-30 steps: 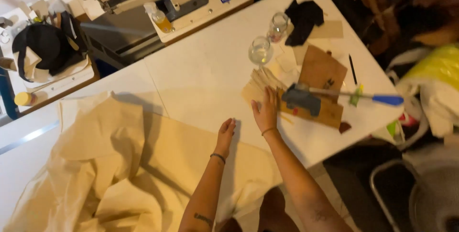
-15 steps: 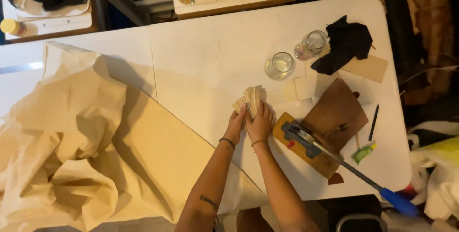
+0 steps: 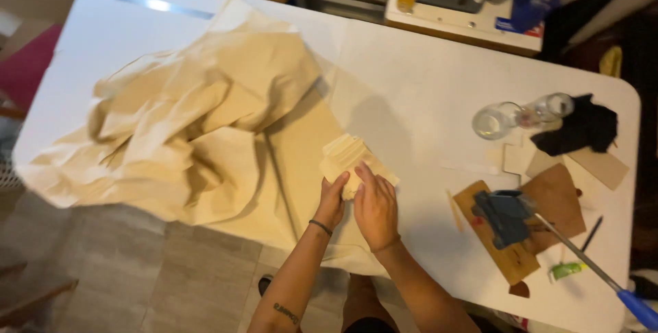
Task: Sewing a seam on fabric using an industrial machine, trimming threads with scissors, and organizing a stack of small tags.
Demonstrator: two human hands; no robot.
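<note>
Head view looks straight down: nearest the camera, the left hand and the right hand sit side by side on a small stack of cream fabric pieces. The left hand's fingers curl closed around the stack's near edge, while the right hand lies mostly flat, fingers extended and pressing on the pieces. The stack rests on the white table, just at the edge of the big crumpled cream cloth, which spills off the near side towards the floor.

Risk, by the look of it: the pieces are loose and fanned, so an uneven squeeze could let the layers slide apart, or the overhanging cloth could drag and pull the stack with it.

To the right, a blue-handled hand press on a wooden board stands near; its long handle juts past the table edge and an elbow could catch it. Further back, two clear glass jars lie beside a black cloth, well apart from the hands.

Against half a second ago, the hands and stack have come left, away from the press and jars and up against the cloth; a second ago the right hand was over by the press and the left rested apart on the cloth.
</note>
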